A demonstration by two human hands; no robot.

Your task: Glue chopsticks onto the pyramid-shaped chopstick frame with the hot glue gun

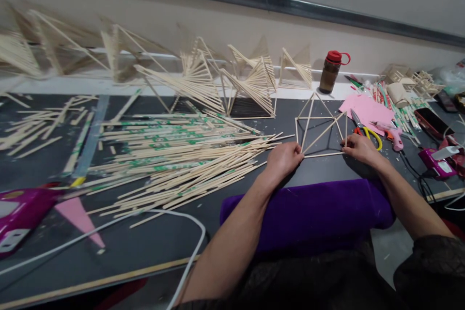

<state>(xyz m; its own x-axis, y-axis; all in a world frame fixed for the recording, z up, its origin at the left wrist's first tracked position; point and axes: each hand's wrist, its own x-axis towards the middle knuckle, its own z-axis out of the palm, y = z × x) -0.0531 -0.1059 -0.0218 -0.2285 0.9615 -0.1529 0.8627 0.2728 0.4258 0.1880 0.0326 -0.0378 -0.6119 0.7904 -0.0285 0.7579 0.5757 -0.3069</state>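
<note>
An open frame of thin wooden sticks [323, 155] stands on the dark table, its sticks meeting at corners and at a raised peak. My left hand [285, 161] is closed in a pinch on its near left corner. At the near right corner, my right hand [362, 150] pinches the same frame; a small dark spot shows at those fingertips. Below my wrists lies a rolled purple cloth [319, 213] along the table's near edge. Just beyond my right hand are yellow-handled scissors [374, 139].
Loose sticks [174, 164], some green-wrapped, spread to the left. Finished stick structures [250, 82] line the wall. A red-capped bottle [329, 75] stands behind. Pink paper [366, 111], a pink glue gun [396, 139] and a phone [434, 123] lie right. A white cable [181, 213] crosses front left.
</note>
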